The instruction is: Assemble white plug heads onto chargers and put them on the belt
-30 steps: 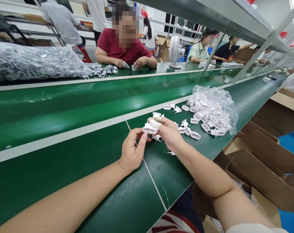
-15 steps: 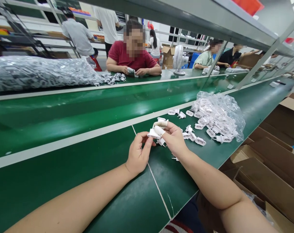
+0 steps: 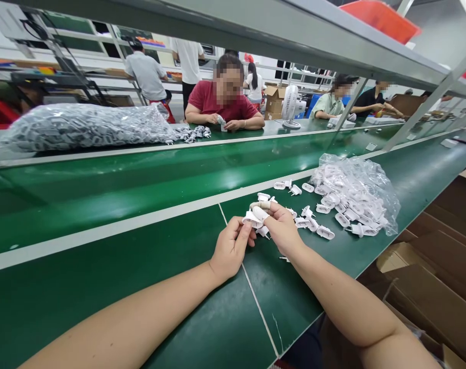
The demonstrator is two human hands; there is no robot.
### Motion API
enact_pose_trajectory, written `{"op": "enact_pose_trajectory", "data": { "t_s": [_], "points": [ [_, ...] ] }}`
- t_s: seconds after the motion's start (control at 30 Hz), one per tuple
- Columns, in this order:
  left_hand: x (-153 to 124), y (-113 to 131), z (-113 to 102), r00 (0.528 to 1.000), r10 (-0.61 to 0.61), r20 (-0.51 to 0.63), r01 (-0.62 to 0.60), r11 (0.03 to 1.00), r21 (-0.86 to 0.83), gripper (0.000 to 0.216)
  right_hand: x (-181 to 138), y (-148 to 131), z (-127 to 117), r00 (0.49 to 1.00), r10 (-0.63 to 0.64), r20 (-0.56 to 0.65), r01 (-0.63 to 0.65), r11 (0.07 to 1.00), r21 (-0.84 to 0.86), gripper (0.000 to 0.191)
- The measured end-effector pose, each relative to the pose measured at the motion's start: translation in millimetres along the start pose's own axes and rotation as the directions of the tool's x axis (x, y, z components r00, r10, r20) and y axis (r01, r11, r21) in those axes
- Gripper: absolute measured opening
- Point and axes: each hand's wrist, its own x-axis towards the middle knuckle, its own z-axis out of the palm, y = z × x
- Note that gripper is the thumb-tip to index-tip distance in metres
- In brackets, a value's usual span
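Observation:
Between my two hands is a white plug adapter (image 3: 251, 220), its oval socket face turned toward me. My left hand (image 3: 233, 246) pinches its near side with thumb and fingers. White finger cots cover the thumb and a fingertip of my right hand (image 3: 281, 225), which grips the adapter from the far right side. Several loose white adapters (image 3: 325, 232) lie on the green table just beyond and right of my hands. A clear plastic bag (image 3: 371, 179) spills many more of them at the right.
A green conveyor belt (image 3: 140, 177) runs across beyond the white strip. Opposite, a person in a red shirt (image 3: 225, 97) handles a small part beside a big bag of grey plugs (image 3: 90, 128). Cardboard boxes (image 3: 428, 292) stand at lower right; a metal shelf (image 3: 294, 41) crosses overhead.
The whole view has shifted, so the scene sits lower and further right. The adapter has tilted so that its oval face shows more; both hands still hold it.

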Motion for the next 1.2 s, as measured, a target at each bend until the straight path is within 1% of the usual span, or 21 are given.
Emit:
{"op": "enact_pose_trajectory", "data": {
  "t_s": [0.13,0.57,0.9,1.2],
  "points": [
    [-0.9,0.6,-0.7,0.999,-0.008,0.045,0.007,1.000,0.022,0.042,0.8,0.5,-0.2,1.000,-0.007,0.007,0.007,1.000,-0.005,0.033],
    [-4.6,-2.2,-2.8,0.993,0.047,0.110,-0.055,0.996,0.066,0.035,-0.8,-1.5,-1.3,1.000,-0.028,0.009,0.028,1.000,-0.003,0.034],
    [-3.0,-3.4,-4.0,0.993,0.038,0.116,-0.046,0.997,0.066,0.037,-1.3,2.2,-1.1,0.998,-0.058,0.028,0.059,0.998,-0.034,0.032],
    [-3.4,-6.3,-4.9,0.992,0.030,0.122,-0.035,0.999,0.035,0.033,-2.0,1.8,0.6,0.998,-0.064,0.025,0.065,0.996,-0.053,0.032]
  ]
}}
